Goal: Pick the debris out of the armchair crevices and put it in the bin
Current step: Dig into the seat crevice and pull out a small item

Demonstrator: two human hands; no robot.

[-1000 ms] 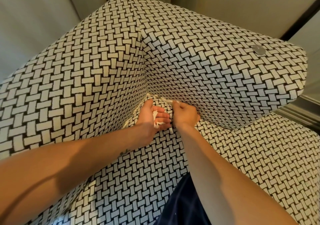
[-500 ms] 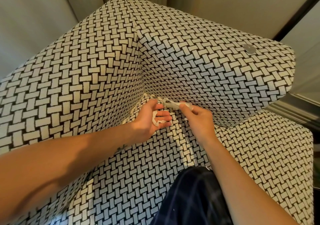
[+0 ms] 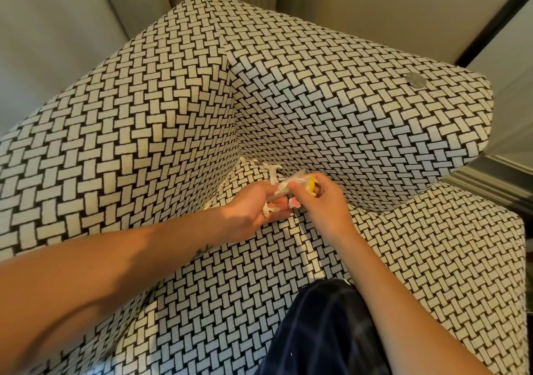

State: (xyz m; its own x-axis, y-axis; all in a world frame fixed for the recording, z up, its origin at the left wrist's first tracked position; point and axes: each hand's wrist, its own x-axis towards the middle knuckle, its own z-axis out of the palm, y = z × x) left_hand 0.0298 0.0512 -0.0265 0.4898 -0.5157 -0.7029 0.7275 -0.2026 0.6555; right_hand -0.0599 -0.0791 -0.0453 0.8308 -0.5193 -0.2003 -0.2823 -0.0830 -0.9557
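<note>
Cream-and-black woven fabric covers the armchair (image 3: 173, 115). Both hands meet over the back right corner of the seat (image 3: 230, 288), just in front of the crevice (image 3: 302, 173) under the right arm (image 3: 360, 121).

**Hands.** The left hand (image 3: 253, 204) is curled round white paper scraps (image 3: 269, 209). The right hand (image 3: 320, 201) pinches a crinkled clear wrapper (image 3: 284, 188) with yellow and pink showing. The wrapper's near end touches the left fingers.

**Step in hand.** This is judged to be the gathering step, with the wrapper passing into the left-hand bundle. More white debris (image 3: 272, 170) lies along the crevice at the back corner, so picking is not yet done. The bin is out of view.

**Next move.** It calls for a firm left-hand grip on the bundle, which frees the right hand to reach the corner pieces.

**Edges and room.**
- The back and right arm rise steeply and wall in the corner on two sides.
- The seat is open toward its front edge, apart from a dark trouser leg (image 3: 326, 331) at the front right.
- A small grey disc (image 3: 415, 80) rests on top of the arm near its outer edge, well apart from the hands.
</note>
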